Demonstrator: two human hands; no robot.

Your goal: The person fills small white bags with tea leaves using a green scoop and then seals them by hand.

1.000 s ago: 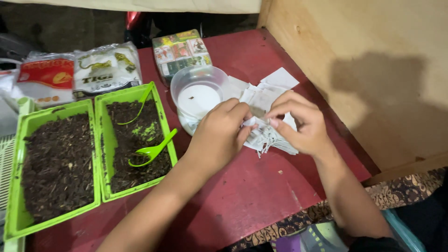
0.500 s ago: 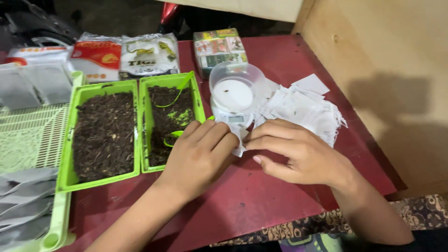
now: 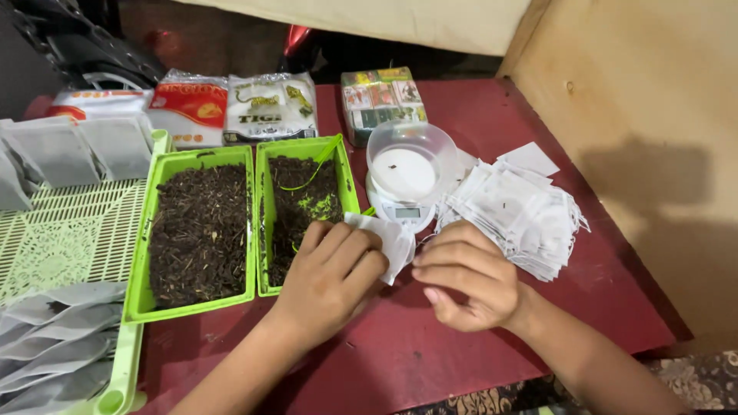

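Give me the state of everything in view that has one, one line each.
Left hand: grip on the small white filter bag, held open at its mouth.
Right hand: fingers curled, touching the bag's edge.
Left green tray: full of dark dried leaves.
Right green tray: filled, two green spoons in it.
Scale bowl: nearly empty.
Stack of white bags: flat, unfilled.

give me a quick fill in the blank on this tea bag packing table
1. The left hand and right hand hold one small white ____ bag.
2. The two trays of dark loose tea are ____ in colour.
3. The clear bowl sits on a small digital ____.
4. The pile of empty bags lies on a ____ table.

Missing words: filter; green; scale; red
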